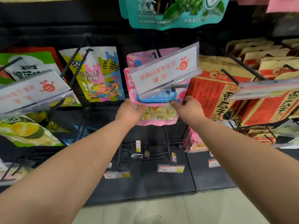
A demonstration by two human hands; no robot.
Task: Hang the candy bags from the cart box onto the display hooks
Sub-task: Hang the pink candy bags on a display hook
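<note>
A pink candy bag (156,113) with a clear window of mixed sweets hangs in front of me at the middle display hook (178,86). My left hand (129,109) grips its lower left edge and my right hand (188,107) grips its lower right side. A white tilted price label holder (166,71) on the hook covers the bag's upper half. A second pink bag (145,58) sits behind it on the same hook. The cart box is out of view.
Neighbouring hooks carry a colourful gummy bag (100,75) to the left, red-and-brown seed bags (215,92) to the right and a teal bag (174,12) above. Lower down are bare black hooks (167,144) with price tags, another pink bag (195,141) and a dark base shelf (145,180).
</note>
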